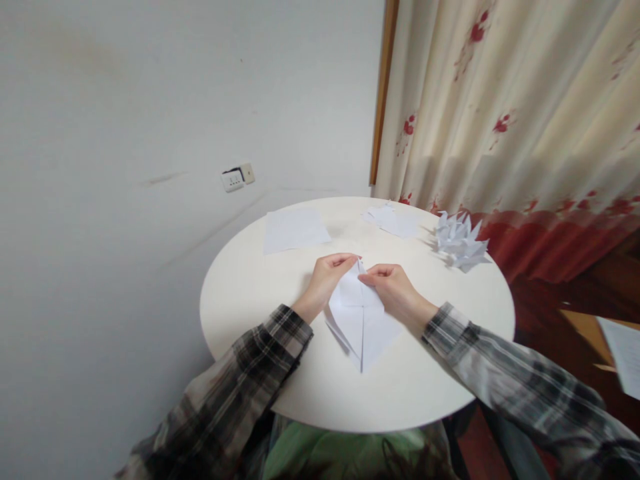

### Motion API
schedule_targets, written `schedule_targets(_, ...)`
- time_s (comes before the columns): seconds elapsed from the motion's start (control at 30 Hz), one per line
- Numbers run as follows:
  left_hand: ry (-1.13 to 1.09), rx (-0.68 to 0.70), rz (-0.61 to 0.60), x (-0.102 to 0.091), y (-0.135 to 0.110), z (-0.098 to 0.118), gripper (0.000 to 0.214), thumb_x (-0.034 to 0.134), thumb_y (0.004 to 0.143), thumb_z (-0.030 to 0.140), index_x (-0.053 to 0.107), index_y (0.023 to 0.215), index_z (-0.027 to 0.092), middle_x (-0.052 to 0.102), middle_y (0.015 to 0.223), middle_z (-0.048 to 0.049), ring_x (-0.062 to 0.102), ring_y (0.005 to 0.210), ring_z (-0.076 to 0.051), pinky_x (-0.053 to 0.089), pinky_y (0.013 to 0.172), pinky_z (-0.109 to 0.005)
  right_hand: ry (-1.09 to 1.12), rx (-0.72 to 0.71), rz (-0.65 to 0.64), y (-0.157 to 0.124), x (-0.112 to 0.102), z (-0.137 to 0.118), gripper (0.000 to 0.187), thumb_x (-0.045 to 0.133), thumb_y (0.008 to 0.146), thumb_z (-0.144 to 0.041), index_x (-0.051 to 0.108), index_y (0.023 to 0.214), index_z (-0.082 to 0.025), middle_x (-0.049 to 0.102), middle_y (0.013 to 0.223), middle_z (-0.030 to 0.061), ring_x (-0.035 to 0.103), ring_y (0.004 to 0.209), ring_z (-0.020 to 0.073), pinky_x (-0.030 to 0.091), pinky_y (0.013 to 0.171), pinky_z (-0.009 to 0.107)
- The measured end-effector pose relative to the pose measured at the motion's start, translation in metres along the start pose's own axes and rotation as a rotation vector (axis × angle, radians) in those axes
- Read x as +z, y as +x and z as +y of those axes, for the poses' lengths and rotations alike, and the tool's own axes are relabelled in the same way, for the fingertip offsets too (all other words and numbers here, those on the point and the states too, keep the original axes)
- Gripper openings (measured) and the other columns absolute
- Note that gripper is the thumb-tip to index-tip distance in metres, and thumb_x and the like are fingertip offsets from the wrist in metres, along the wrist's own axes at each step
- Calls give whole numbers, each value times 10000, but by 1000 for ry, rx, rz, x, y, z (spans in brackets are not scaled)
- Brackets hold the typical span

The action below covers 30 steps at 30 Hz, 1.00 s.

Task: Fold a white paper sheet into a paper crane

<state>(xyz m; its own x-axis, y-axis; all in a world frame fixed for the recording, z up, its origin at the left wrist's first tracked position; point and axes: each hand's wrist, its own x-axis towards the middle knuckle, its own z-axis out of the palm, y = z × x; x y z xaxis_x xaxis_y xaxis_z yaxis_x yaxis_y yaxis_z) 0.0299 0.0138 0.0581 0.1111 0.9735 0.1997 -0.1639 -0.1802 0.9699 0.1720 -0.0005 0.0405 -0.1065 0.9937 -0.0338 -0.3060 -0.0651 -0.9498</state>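
A partly folded sheet of white paper (350, 313) lies before me, kite-shaped, with a crease down its middle and a point toward me. My left hand (333, 270) pinches its far tip between thumb and fingers. Just to the right, my right hand (387, 283) grips the upper right edge with thumb and bent fingers. The paper's left side has layers standing slightly apart. Part of its right edge is hidden under my right hand.
The round white table (240, 287) stands against the wall. On it are a flat paper sheet (295, 229) at the back left, paper pieces (393, 219) at the back, and several folded paper figures (460, 241) at the right. A curtain (500, 133) hangs behind.
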Motion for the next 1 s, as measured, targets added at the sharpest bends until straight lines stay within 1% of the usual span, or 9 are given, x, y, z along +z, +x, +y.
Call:
schedule_targets(0.33, -1, -37, 5, 0, 0, -1, 192, 684, 678, 308, 705, 767, 139, 690, 807, -51, 601, 719, -152, 443, 663, -247, 14, -6, -31, 0, -2, 1, 220, 799, 487, -266, 641, 574, -140, 653, 545, 21, 558, 453, 117, 402, 451, 235)
schedule_targets(0.73, 0, -42, 39, 1, 0, 1, 204, 696, 667, 320, 699, 742, 130, 688, 789, -60, 599, 717, -158, 437, 651, -246, -5, -13, -34, 2, -4, 5, 219, 797, 503, -275, 644, 590, -144, 657, 564, 18, 558, 467, 115, 399, 459, 235)
schedule_targets(0.9, -26, -44, -13, 2, -1, 1, 260, 706, 672, 373, 700, 761, 128, 685, 789, -57, 591, 717, -153, 435, 659, -249, 15, -18, -31, 2, -3, 5, 220, 800, 504, -278, 650, 592, -143, 661, 570, 25, 559, 467, 118, 400, 463, 241)
schedule_targets(1.0, -20, -71, -34, 3, -2, 1, 238, 744, 628, 336, 705, 738, 129, 685, 779, -51, 585, 706, -146, 430, 655, -245, 18, -30, -32, 1, -2, 4, 225, 801, 507, -285, 650, 592, -143, 663, 576, 26, 561, 474, 119, 406, 474, 244)
